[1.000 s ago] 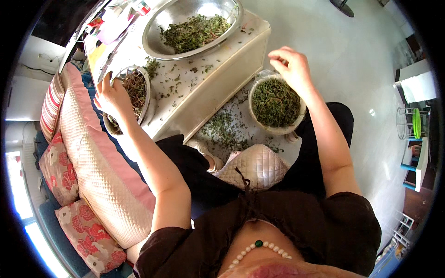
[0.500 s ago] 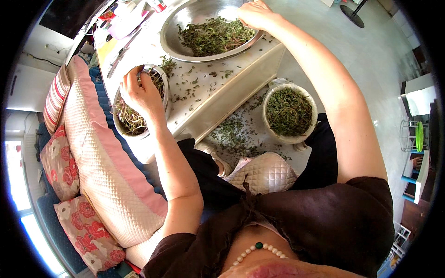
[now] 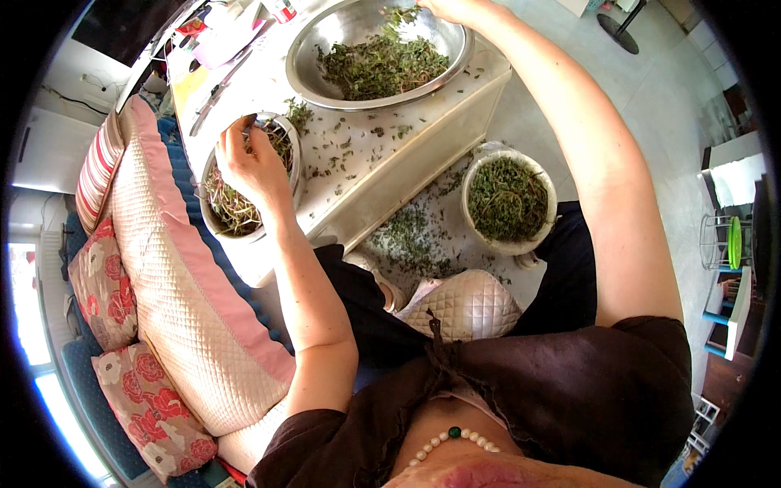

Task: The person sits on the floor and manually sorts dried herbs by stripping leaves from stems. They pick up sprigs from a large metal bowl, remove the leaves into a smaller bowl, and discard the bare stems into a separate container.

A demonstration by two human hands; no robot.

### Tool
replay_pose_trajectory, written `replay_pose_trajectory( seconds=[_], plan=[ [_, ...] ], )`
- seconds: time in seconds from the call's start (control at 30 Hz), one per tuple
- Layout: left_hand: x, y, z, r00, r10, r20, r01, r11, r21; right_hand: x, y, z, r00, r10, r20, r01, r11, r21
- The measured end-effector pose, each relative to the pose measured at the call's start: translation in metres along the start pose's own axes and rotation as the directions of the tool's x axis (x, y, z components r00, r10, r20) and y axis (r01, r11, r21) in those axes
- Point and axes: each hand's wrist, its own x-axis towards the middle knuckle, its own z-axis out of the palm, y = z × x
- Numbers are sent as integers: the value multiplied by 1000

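Note:
At the table's far side, a wide steel bowl (image 3: 297, 77) holds a heap of green leafy sprigs (image 3: 382, 65). My right hand (image 3: 451, 10), cut off partly by the upper edge, is over the bowl's far right rim. Its fingers pinch a small leafy sprig (image 3: 401, 16) that hangs above the heap. On the left, my left hand (image 3: 250, 163) rests over a round pale tub (image 3: 294, 167) full of thin bare stems (image 3: 224, 203). Its fingers are curled, with something dark at the tips that I cannot make out.
Loose leaves lie across the white table (image 3: 325, 191) and on the floor (image 3: 415, 240). Between table and my right leg stands a pale bucket (image 3: 537, 244) of leafy greens. A quilted sofa (image 3: 195, 285) with cushions runs along the left. Behind it all, a stand base (image 3: 618, 32).
My right hand has risen from the bowl's rim toward the upper edge, lifting a sprig from the heap. The left hand stays over the tub. The view has shifted slightly.

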Motion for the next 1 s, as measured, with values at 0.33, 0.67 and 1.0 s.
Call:
replay_pose_trajectory(
  seconds=[0.33, 0.67, 1.0],
  plan=[
    [-12, 35, 12, 988, 19, 151, 27, 954, -299, -65, -7, 0, 990, -119, 75, 41, 751, 659],
    [-59, 108, 33, 507, 133, 852, 853, 66, -518, -220, -3, 20, 973, -184, 138, -75, 314, 946],
    [-112, 139, 58, 279, 188, 942, 940, 149, -308, -276, 19, 27, 997, 15, 70, -72, 169, 983]
  ],
)
